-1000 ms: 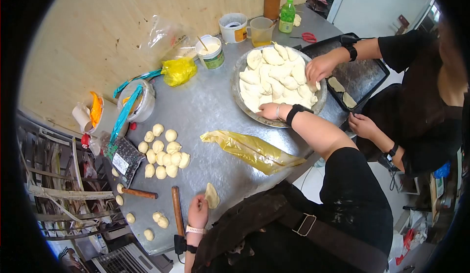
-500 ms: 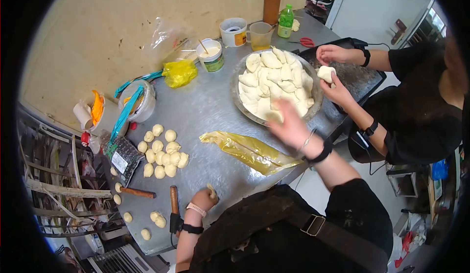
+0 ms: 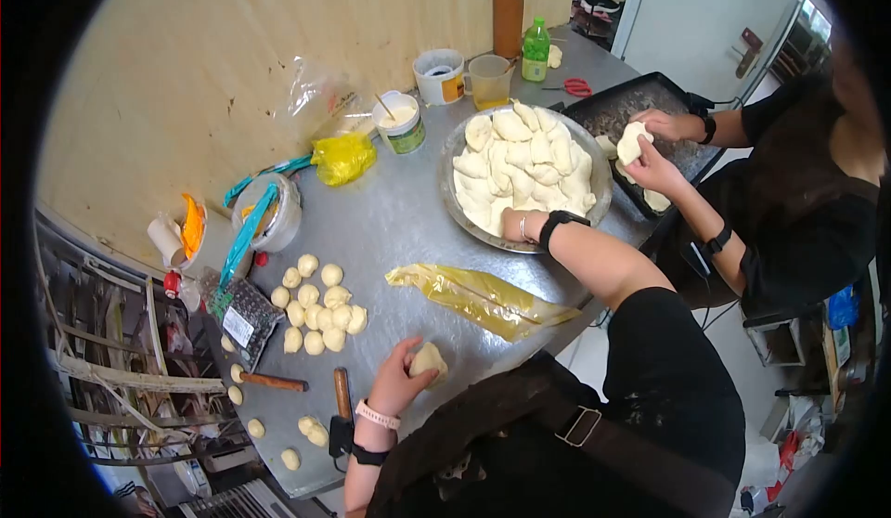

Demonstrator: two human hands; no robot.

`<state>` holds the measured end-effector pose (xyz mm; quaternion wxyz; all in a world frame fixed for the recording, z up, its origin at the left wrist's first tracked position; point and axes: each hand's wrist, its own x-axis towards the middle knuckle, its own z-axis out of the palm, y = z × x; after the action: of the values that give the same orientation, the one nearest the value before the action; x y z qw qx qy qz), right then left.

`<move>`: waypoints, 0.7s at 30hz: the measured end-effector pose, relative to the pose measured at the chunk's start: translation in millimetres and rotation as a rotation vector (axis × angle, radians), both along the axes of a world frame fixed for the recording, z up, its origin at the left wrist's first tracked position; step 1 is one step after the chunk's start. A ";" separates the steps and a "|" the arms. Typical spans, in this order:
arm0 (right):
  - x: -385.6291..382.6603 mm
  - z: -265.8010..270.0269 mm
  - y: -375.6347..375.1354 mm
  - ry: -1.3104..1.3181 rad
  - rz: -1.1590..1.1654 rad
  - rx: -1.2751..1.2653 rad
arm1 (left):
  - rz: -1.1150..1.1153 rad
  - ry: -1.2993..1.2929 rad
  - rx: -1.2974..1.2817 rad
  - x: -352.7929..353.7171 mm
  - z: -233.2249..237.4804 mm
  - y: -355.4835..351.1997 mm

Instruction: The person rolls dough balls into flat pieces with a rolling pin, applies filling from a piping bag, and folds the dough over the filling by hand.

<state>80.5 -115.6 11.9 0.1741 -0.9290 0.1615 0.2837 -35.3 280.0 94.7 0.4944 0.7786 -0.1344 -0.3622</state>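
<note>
The left hand (image 3: pixel 397 381) is gripping a dough piece (image 3: pixel 428 360) by the table's (image 3: pixel 390 212) near edge. The right hand (image 3: pixel 516 225) is reaching over the bowl's (image 3: pixel 444 179) near rim, its grip hidden.

— Can any writing be read here?

— Not clearly. The dark packet (image 3: pixel 246 306) on the worktop (image 3: pixel 390 212) carries a white sticker (image 3: pixel 238 327) with dark marks like a barcode, too small to make out.

— And the containers by the wall?

— The white tub (image 3: pixel 401 124) wears a green label band, the white cup (image 3: pixel 440 74) an orange patch, and the green bottle (image 3: pixel 535 51) a pale label. The lettering on all three is only a blur.

— Any numbers or signs?

— None that can be read.
</note>
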 end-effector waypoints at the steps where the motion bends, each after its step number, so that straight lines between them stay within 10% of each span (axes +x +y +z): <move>1: -1.0 4.7 -2.5 -0.023 0.003 0.087 | 0.035 0.009 -0.040 -4.6 -7.3 8.7; 5: -12.5 46.1 -63.9 -0.284 -0.361 0.562 | 0.192 0.125 -0.122 -22.7 -20.8 45.2; 11: -50.4 104.4 -55.3 -1.039 -0.176 -0.349 | 0.184 0.079 -0.178 -12.5 -16.7 27.0; 13: -78.1 96.9 23.8 -0.625 -0.317 1.010 | 0.106 -0.076 -0.250 -0.3 -0.9 -10.2; 14: -91.3 73.6 53.2 -0.525 -0.091 1.119 | 0.078 -0.054 -0.312 4.7 10.2 -29.8; 17: -129.1 55.6 129.9 0.095 -0.392 2.095 | -0.053 -0.340 -0.208 20.4 36.4 -79.5; 21: -111.7 48.0 102.1 -0.035 -0.819 1.893 | -0.193 -1.064 0.222 29.9 56.4 -76.7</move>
<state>-31.2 -13.5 59.9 0.9200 -0.2892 0.1733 0.1999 -5.4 203.3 151.0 0.2377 0.8860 -0.3974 0.0257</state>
